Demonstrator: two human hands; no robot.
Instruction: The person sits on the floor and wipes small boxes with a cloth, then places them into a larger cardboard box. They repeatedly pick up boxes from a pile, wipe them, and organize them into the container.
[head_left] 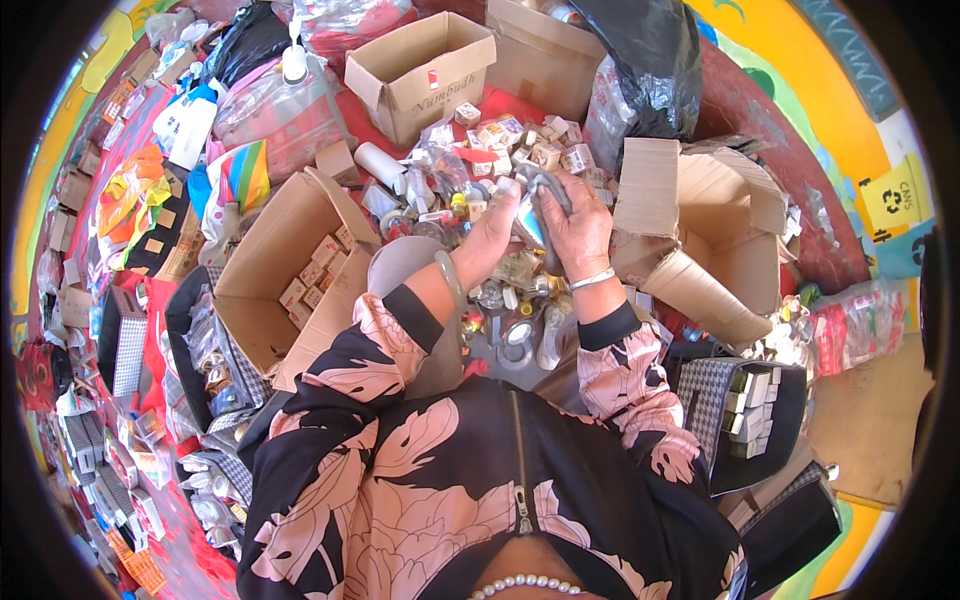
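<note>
The reddish floor (845, 262) carries cardboard boxes (425, 120) and filled plastic bags (855, 328).

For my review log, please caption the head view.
Left hand and right hand meet at a grey, cloth-like item near small, pale boxes, between open brown cardboard cartons.

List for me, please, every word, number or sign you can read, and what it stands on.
I won't copy wording, only its place:
Cardboard box, top centre: lettering, a red mark.
Yellow sign, far right: dark lettering, recycling arrows.
Small pale boxes: print too small to read.
White bag, left: dark print, too small.
Held item: nothing legible.
</note>
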